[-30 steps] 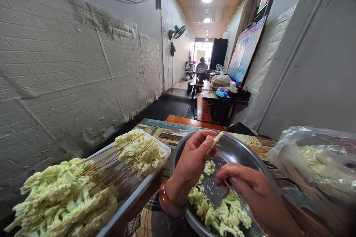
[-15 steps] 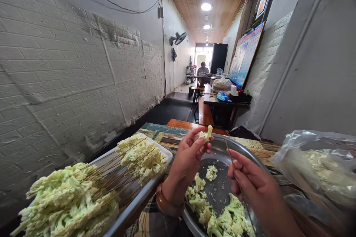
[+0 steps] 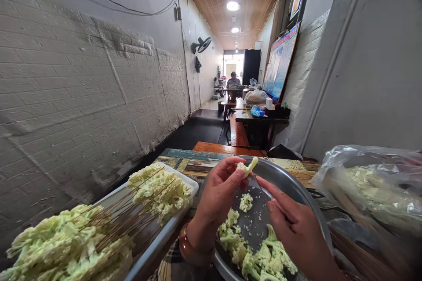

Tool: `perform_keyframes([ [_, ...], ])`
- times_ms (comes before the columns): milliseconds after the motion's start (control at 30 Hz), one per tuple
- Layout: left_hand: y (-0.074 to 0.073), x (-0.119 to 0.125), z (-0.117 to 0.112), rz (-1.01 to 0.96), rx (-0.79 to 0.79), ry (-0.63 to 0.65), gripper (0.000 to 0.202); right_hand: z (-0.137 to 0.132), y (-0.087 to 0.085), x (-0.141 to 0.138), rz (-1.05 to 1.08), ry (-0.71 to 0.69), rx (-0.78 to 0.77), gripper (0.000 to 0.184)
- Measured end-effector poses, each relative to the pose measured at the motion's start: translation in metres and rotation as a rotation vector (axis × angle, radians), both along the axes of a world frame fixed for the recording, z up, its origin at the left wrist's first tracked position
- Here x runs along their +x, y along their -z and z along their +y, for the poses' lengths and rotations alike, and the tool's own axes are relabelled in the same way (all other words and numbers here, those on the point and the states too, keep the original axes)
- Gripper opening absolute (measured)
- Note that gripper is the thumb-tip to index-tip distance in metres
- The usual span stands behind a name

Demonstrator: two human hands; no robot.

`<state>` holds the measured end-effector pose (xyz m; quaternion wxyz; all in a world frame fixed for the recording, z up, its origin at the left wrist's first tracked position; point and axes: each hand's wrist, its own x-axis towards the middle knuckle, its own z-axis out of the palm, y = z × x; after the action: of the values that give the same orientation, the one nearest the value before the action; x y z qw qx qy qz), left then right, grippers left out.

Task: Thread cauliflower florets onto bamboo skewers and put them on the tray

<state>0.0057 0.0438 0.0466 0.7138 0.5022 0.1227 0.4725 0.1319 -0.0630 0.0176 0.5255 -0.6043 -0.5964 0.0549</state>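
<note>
My left hand (image 3: 227, 184) pinches a pale cauliflower floret (image 3: 249, 167), its stem pointing up and to the right. A thin skewer (image 3: 260, 185) is gripped in my right hand (image 3: 290, 215). The skewer's tip is at the floret's underside; whether it has pierced it I cannot tell. Below both hands stands a wide metal basin (image 3: 316, 197) with loose cauliflower pieces (image 3: 263, 257) and crumbs in it. To the left, a white tray (image 3: 154, 239) carries skewered cauliflower (image 3: 69, 241) in two heaps, the sticks lying between them.
A clear plastic bag (image 3: 372, 184) of cauliflower lies right of the basin, near a bundle of sticks (image 3: 356, 250). Beyond the patterned table (image 3: 187, 162) are benches, another table (image 3: 247, 116) with bags, and a seated person (image 3: 234, 80) far back. A brick-patterned wall runs along the left.
My right hand has brought the skewer up and left to the floret. The floret's stem now leans further right. The whole view has shifted slightly.
</note>
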Motion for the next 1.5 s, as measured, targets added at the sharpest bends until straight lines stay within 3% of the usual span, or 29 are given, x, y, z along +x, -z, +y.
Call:
perform_keyframes([
  [433,0.0,-0.002,0.0,0.052,0.056,-0.014,0.017,-0.005,-0.01,-0.004,0.143,-0.004,-0.079,0.04],
  [900,0.002,-0.003,0.002,0.066,0.092,-0.008,0.016,-0.006,-0.011,-0.002,0.134,0.013,-0.065,0.039],
  [1300,0.001,-0.01,0.006,0.179,0.194,-0.045,0.022,-0.006,-0.012,0.005,0.129,-0.066,-0.065,0.039],
  [1500,0.001,-0.011,0.006,0.233,0.232,-0.069,0.024,-0.002,-0.009,0.004,0.115,-0.002,-0.02,0.036],
])
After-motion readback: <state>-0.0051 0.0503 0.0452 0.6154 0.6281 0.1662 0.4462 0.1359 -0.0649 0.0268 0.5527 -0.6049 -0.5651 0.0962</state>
